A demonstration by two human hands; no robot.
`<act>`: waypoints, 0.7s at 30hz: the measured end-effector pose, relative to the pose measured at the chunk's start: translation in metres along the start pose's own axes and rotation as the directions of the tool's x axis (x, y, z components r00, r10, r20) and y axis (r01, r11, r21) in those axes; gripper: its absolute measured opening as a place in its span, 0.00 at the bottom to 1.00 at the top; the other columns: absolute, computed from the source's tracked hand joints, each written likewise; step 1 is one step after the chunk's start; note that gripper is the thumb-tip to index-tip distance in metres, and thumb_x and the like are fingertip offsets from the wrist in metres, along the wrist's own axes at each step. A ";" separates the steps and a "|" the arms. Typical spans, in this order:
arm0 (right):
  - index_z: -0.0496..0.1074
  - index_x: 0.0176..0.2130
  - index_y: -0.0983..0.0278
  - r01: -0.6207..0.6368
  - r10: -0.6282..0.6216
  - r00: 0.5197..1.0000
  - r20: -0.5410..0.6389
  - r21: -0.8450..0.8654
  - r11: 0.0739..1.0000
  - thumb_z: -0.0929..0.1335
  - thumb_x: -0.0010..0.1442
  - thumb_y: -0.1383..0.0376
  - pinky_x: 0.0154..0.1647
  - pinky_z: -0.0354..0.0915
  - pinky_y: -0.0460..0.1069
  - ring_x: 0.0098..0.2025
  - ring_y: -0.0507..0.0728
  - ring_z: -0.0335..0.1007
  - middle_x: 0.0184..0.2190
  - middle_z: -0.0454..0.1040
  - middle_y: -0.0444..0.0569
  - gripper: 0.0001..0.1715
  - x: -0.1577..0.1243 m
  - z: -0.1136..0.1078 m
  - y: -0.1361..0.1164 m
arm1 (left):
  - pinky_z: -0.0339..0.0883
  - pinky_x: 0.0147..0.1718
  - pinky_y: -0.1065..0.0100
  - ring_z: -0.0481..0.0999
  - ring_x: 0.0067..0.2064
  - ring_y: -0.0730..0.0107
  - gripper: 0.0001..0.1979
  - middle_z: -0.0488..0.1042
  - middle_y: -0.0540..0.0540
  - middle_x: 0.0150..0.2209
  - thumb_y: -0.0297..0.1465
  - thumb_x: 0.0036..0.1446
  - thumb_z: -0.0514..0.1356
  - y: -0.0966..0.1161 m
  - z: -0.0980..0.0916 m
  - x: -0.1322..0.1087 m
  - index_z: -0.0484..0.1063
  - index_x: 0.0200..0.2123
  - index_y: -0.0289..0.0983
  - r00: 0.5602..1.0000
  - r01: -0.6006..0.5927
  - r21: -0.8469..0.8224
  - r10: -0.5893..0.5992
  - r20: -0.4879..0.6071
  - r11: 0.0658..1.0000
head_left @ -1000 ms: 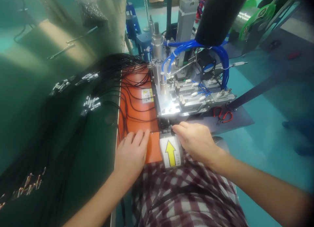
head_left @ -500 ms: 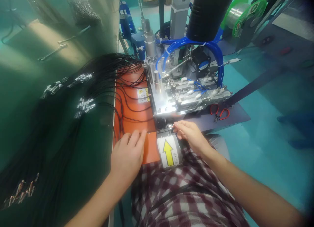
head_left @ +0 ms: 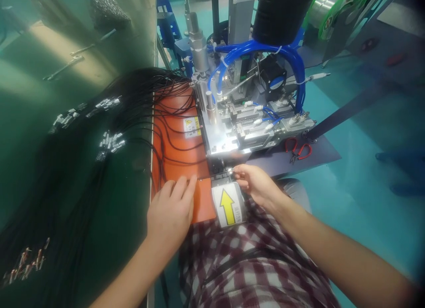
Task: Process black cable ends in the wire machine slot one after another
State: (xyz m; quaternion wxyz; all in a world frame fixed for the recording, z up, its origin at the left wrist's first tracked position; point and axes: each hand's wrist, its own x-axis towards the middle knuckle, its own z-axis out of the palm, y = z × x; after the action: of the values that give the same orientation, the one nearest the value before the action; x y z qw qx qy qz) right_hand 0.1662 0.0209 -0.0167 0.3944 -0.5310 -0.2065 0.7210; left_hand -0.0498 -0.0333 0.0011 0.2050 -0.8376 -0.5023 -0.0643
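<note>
My left hand [head_left: 171, 206] rests on the near part of the orange plate [head_left: 202, 201], fingers bent together over a thin black cable [head_left: 206, 179]. That cable runs right from under its fingertips to the small track of the machine [head_left: 217, 142]. There, my right hand [head_left: 254, 182] pinches a small silver connector [head_left: 230, 171] at the cable end between thumb and index finger. Just below the connector lies a white label [head_left: 228, 206] with a yellow arrow pointing away from me. The fingertips of my left hand partly hide the cable.
Black cables [head_left: 133, 91] with silver ends cross from the green table [head_left: 126, 237] onto the orange plate. Blue air tubes [head_left: 300, 77] arch over the machine. Red-handled pliers [head_left: 294, 154] lie on the right, with a green wire spool [head_left: 332, 11] behind.
The camera view has shifted slightly. Both hands keep nearly the same place on the cable and the connector.
</note>
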 end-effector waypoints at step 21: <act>0.64 0.19 0.66 0.044 -0.044 0.999 0.017 0.016 0.999 0.71 0.43 0.65 0.18 0.38 0.45 0.19 0.44 0.45 0.20 0.61 0.40 0.11 -0.004 -0.008 0.001 | 0.65 0.31 0.65 0.72 0.39 0.60 0.17 0.78 0.43 0.43 0.23 0.59 0.56 0.000 0.001 0.001 0.76 0.50 0.32 1.000 0.007 0.002 -0.007 0.000 1.000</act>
State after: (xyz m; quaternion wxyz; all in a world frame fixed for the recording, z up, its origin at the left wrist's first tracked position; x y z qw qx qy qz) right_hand 0.1735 0.0165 -0.0181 0.4125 -0.5169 -0.2158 0.7184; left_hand -0.0495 -0.0323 0.0001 0.2055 -0.8356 -0.5053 -0.0645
